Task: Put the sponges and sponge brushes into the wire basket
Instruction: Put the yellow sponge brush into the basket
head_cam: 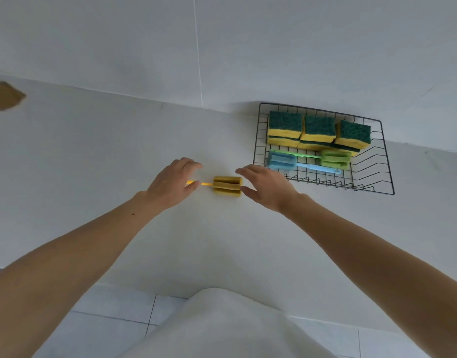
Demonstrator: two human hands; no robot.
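A yellow sponge brush (226, 185) lies on the white counter, its head to the right and its thin handle pointing left. My left hand (170, 183) hovers over the handle with fingers apart, hiding most of it. My right hand (267, 187) is open just right of the brush head, thumb near it. The black wire basket (377, 182) stands at the back right against the wall. It holds several green-and-yellow sponges (317, 131) stacked along its far side, with a green sponge brush (334, 158) and a blue sponge brush (282, 161) in front of them.
A brown patch (5, 95) sits at the counter's far left by the wall. The white wall rises behind the counter. Tiled floor (113, 313) and my white garment (222, 326) show below the counter's front edge.
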